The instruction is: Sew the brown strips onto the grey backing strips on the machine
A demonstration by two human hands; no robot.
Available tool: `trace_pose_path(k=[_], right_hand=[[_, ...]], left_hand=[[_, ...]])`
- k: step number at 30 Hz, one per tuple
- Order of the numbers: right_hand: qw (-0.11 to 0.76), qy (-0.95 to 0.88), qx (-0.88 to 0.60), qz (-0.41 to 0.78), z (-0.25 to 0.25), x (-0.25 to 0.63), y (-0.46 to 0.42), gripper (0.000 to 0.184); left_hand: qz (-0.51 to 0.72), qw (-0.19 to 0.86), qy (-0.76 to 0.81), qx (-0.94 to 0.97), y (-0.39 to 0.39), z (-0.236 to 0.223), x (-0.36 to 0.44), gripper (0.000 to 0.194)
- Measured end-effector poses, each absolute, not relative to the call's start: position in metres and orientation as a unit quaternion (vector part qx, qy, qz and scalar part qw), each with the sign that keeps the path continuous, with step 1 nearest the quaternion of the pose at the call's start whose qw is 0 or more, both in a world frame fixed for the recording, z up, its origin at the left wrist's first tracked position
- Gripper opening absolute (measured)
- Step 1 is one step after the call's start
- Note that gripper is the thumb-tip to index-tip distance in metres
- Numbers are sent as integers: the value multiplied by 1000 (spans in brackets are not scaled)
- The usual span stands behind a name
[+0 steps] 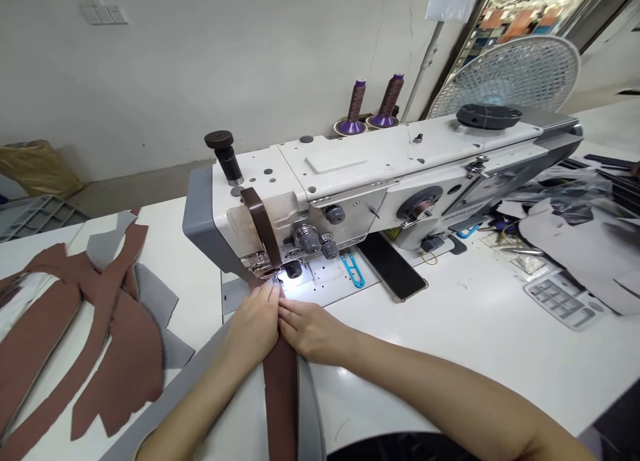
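Observation:
A long brown fabric strip (281,401) with a grey backing runs from the front table edge up under the needle area of a white sewing machine (350,174). My left hand (256,317) presses and grips the strip close to the lit presser foot (275,278), its fingertips almost at it. On the strip's right edge, my right hand (310,329) has its fingers closed, with the fingertips beside my left hand. The stretch of strip beneath both hands is hidden.
Brown and grey cut pieces (135,341) lie at the left. A phone (393,267) and a blue thread snipper (353,269) sit under the machine arm. Two brown thread cones (356,107) stand behind it. Pale pieces (575,241) and plastic bags lie at the right, near a fan (515,74).

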State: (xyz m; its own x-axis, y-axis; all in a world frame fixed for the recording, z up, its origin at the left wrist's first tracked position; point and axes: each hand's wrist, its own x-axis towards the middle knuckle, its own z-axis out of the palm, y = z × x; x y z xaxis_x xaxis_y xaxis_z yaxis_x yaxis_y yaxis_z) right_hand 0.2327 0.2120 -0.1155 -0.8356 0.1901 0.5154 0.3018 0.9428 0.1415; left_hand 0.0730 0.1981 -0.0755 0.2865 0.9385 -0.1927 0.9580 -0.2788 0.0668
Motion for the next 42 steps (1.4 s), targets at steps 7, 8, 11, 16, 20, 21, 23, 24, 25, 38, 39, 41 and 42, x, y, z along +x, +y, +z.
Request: trace_pose_path(k=[7, 8, 11, 16, 20, 21, 23, 24, 25, 38, 39, 41, 42], right_hand=[[262, -950, -121, -115, -112, 236, 204, 27], [261, -950, -120, -120, -111, 236, 202, 26], [253, -951, -118, -131, -111, 236, 199, 25], [255, -951, -117, -131, -113, 235, 199, 25], [252, -950, -120, -137, -112, 234, 200, 25], [249, -951, -119, -138, -112, 234, 200, 25], [246, -952, -117, -140, -111, 234, 200, 25], [246, -952, -116, -141, -111, 234, 200, 24], [246, -952, -115, -143, -110, 234, 200, 24], [251, -952, -107, -143, -107, 233, 202, 22], [251, -951, -107, -144, -107, 233, 203, 22], [253, -950, -109, -146, -108, 233, 204, 21], [254, -950, -110, -147, -109, 233, 204, 21]], left_hand=[[-85, 41, 638, 764, 177, -70, 84, 45], [-93, 42, 638, 763, 175, -68, 85, 45], [-111, 52, 635, 762, 173, -61, 87, 44], [-126, 73, 633, 760, 176, -55, 91, 44], [-132, 79, 635, 757, 178, -56, 92, 46], [-133, 77, 634, 758, 179, -57, 91, 46], [-135, 72, 629, 762, 180, -58, 90, 47], [-136, 70, 626, 765, 181, -58, 89, 47], [-137, 69, 623, 767, 182, -58, 89, 47], [-151, 77, 620, 766, 185, -51, 87, 48], [-154, 74, 618, 767, 186, -50, 87, 48], [-158, 67, 614, 770, 187, -48, 87, 45], [-157, 64, 611, 773, 187, -48, 87, 44]])
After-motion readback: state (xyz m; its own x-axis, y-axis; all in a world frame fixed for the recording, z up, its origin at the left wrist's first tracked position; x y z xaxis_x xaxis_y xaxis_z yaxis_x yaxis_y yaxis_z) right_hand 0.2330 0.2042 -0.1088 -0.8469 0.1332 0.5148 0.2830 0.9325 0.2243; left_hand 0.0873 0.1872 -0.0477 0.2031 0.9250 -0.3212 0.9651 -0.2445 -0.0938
